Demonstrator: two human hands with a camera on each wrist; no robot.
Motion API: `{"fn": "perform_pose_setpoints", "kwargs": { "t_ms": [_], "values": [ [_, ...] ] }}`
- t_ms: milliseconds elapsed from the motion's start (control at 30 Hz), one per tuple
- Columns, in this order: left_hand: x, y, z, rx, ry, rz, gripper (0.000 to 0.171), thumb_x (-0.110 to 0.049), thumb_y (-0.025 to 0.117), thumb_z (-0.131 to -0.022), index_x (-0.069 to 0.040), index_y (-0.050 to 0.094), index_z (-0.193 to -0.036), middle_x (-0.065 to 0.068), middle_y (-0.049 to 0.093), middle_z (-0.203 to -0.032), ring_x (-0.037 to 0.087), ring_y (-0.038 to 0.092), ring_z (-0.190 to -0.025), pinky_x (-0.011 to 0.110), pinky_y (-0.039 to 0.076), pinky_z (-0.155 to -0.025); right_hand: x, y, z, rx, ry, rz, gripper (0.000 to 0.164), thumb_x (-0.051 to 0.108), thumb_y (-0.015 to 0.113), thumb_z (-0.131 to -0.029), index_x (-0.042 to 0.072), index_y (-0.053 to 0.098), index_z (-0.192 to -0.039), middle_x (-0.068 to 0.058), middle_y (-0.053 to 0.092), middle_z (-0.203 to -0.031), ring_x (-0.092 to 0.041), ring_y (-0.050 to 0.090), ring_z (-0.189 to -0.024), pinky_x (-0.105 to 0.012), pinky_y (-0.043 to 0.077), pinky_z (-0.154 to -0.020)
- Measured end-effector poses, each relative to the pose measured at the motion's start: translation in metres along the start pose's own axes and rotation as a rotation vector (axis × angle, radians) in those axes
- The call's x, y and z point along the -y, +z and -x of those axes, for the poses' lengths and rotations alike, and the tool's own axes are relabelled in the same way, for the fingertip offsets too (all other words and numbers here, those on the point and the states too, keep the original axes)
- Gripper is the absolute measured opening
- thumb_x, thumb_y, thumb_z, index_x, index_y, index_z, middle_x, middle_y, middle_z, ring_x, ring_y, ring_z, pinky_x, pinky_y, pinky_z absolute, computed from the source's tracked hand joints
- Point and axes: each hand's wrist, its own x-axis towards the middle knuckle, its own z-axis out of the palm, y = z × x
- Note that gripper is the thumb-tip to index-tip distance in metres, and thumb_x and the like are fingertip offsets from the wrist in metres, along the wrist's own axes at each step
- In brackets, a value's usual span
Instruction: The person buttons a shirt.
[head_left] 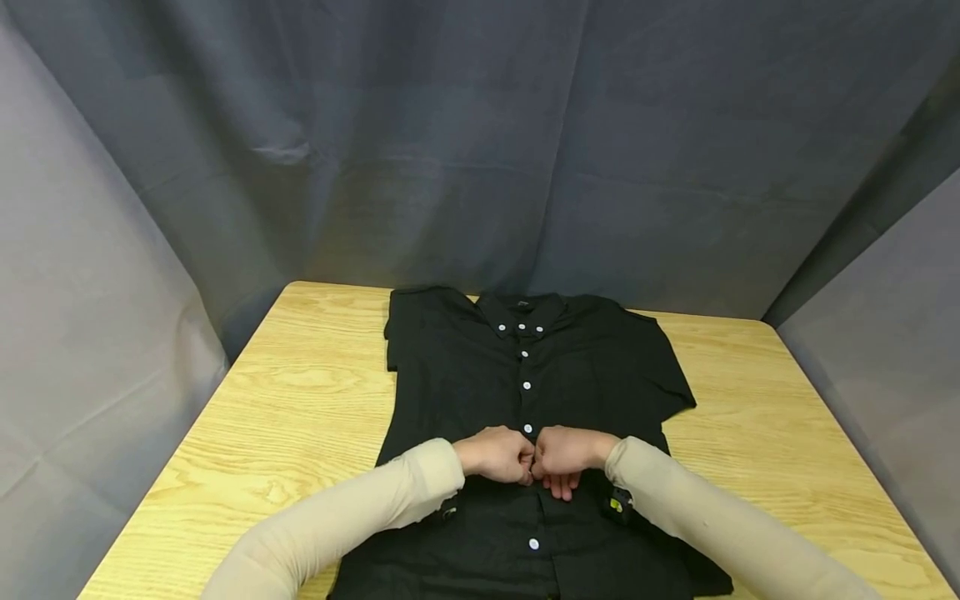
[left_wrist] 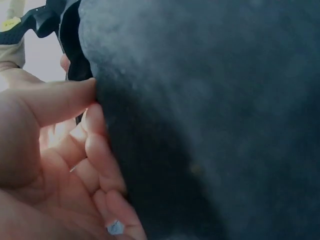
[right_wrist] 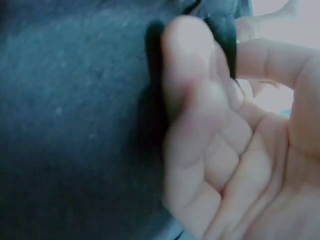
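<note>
A black short-sleeved shirt (head_left: 457, 383) lies front up, its collar (head_left: 491, 312) at the far side and white buttons (head_left: 527, 386) down the middle. Over the front placket both hands meet. The left hand (head_left: 501, 454) pinches the placket edge between thumb and fingers; the left wrist view shows the dark cloth (left_wrist: 150, 125) running from the thumb tip. Facing it, the right hand (head_left: 570, 450) pinches the cloth with thumb and index finger, while its other fingers (right_wrist: 190, 150) lie along the fabric. The button between the hands is hidden.
The shirt is spread on a light wooden table (head_left: 315, 375), with bare wood on both sides. A dark grey curtain (head_left: 450, 167) hangs behind the far edge, and lighter cloth panels (head_left: 90, 375) stand at left and right. One button (head_left: 534, 544) shows nearer the body.
</note>
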Motion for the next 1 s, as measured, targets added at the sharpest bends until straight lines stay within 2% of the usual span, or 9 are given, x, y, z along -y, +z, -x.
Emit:
{"fn": "perform_pose_setpoints", "kwargs": {
  "t_ms": [233,500,600,767,900,1000],
  "values": [
    [0.000,-0.002,0.001,0.049,0.005,-0.009,0.024,-0.022,0.065,-0.084,-0.020,0.053,-0.063,-0.010,0.048,-0.057,0.006,0.046,-0.051,0.019,0.035,-0.049,0.002,0.000,0.001,-0.081,-0.042,0.056,0.020,0.004,0.063,-0.078,0.008,0.065,-0.058,-0.002,0.062,-0.051,-0.017,0.060,-0.043,-0.023,0.039,-0.038],
    [-0.001,-0.001,-0.002,0.063,-0.019,-0.078,0.026,-0.027,0.067,-0.083,-0.021,0.052,-0.064,-0.008,0.046,-0.058,0.008,0.048,-0.056,0.022,0.036,-0.051,0.009,0.000,0.003,-0.032,0.033,0.087,0.039,0.021,0.055,-0.088,0.012,0.054,-0.051,-0.003,0.051,-0.042,-0.013,0.046,-0.035,-0.025,0.038,-0.038],
    [-0.003,-0.002,-0.003,0.075,-0.028,-0.080,0.025,-0.027,0.067,-0.084,-0.021,0.053,-0.064,-0.008,0.048,-0.059,0.009,0.049,-0.057,0.022,0.037,-0.052,0.009,0.001,0.004,-0.041,0.041,0.068,0.038,0.021,0.055,-0.089,0.011,0.057,-0.053,-0.004,0.054,-0.045,-0.013,0.050,-0.037,-0.026,0.040,-0.038],
    [-0.006,-0.005,-0.004,0.090,-0.040,-0.100,0.029,-0.027,0.067,-0.084,-0.021,0.052,-0.060,-0.008,0.046,-0.056,0.009,0.047,-0.053,0.022,0.036,-0.050,0.006,0.001,0.004,-0.061,0.030,0.010,0.029,0.012,0.057,-0.086,0.006,0.064,-0.059,-0.005,0.059,-0.049,-0.015,0.057,-0.041,-0.026,0.043,-0.039],
    [-0.009,-0.006,-0.004,0.086,-0.044,-0.128,0.033,-0.026,0.067,-0.084,-0.021,0.051,-0.056,-0.009,0.043,-0.051,0.009,0.046,-0.050,0.021,0.035,-0.048,0.004,0.000,0.004,-0.077,0.013,-0.024,0.022,0.007,0.058,-0.082,0.008,0.066,-0.061,-0.005,0.061,-0.051,-0.016,0.059,-0.043,-0.025,0.043,-0.039],
    [-0.011,-0.005,-0.003,0.083,-0.049,-0.124,0.035,-0.025,0.067,-0.084,-0.021,0.050,-0.053,-0.008,0.042,-0.049,0.009,0.046,-0.050,0.021,0.034,-0.048,0.003,-0.001,0.004,-0.073,-0.005,-0.035,0.023,0.004,0.057,-0.082,0.009,0.067,-0.062,-0.005,0.062,-0.053,-0.016,0.060,-0.044,-0.024,0.043,-0.040]
  ]
}}
